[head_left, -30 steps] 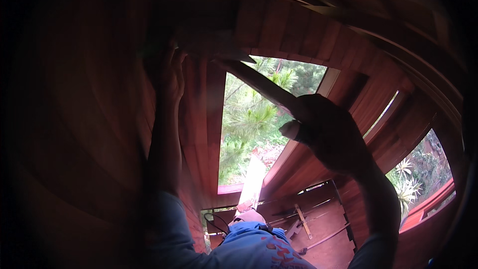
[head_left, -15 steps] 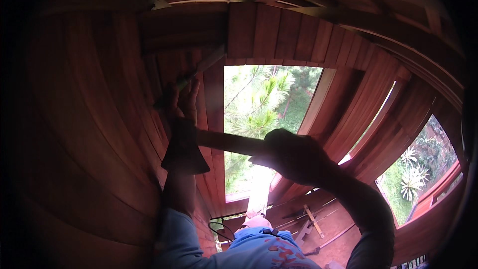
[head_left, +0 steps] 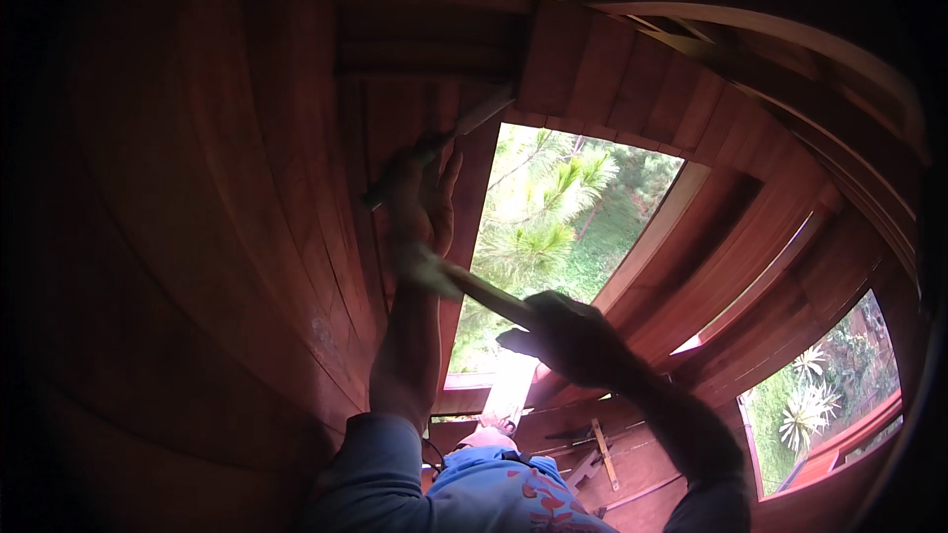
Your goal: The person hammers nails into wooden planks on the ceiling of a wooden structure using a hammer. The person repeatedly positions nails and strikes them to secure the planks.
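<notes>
My left hand (head_left: 425,202) is raised against the reddish board wall, its fingers closed round the dark handle of a chisel (head_left: 484,112). The pale blade slants up to the right, its tip at the board edge near the window's upper left corner. My right hand (head_left: 573,336) grips the wooden handle of a hatchet (head_left: 486,296). Its head is smeared by motion and overlaps my left wrist in the picture, below the chisel's butt. Whether the head touches the chisel, I cannot tell.
A window opening (head_left: 563,207) with pine branches outside lies right of my left hand. Farther right is a second opening (head_left: 820,395). Roof beams (head_left: 790,25) cross above. Low down, a wooden strip (head_left: 604,454) and other tools lie on a reddish surface.
The view has shifted, so the wall and window sit farther right or tilted. The hatchet head has swung nearer the chisel's butt and blurred. Both hands keep their grips.
</notes>
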`<state>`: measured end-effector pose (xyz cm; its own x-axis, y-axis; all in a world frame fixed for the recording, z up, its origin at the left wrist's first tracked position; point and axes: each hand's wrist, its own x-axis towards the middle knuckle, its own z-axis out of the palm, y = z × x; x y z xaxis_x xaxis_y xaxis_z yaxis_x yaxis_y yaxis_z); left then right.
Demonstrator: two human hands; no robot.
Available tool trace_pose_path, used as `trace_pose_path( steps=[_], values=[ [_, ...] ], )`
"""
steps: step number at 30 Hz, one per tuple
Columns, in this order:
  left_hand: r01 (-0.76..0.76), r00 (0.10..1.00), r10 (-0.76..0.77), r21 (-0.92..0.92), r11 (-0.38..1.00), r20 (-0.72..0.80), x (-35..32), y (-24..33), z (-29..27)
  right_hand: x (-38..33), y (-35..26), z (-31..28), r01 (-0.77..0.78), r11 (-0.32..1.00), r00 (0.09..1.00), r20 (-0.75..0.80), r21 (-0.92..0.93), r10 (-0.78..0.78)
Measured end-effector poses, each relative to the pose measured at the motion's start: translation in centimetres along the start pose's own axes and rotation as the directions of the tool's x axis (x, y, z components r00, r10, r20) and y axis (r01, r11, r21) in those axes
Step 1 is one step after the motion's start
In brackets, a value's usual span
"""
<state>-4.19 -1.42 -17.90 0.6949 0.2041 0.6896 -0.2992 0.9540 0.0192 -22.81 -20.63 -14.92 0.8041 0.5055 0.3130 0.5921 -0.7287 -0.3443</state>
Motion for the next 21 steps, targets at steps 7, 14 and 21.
trace_pose_path(
  steps=[7,14,21],
  values=[
    [-0.144,0.988,0.105,0.432,0.89,0.112,-0.2,1.5,3.3,-4.4,1.5,3.8,-0.506,0.66,0.805,0.029,0.555,0.593],
    [-0.354,0.926,0.106,0.737,0.576,0.362,0.3,1.5,7.4,-9.5,3.1,5.3,-0.44,0.401,0.702,0.03,0.803,0.711],
    [-0.83,0.527,-0.261,0.556,0.047,0.809,0.1,-3.3,12.8,-13.2,4.3,6.7,-0.328,0.36,0.614,-0.093,0.874,0.784]
  ],
)
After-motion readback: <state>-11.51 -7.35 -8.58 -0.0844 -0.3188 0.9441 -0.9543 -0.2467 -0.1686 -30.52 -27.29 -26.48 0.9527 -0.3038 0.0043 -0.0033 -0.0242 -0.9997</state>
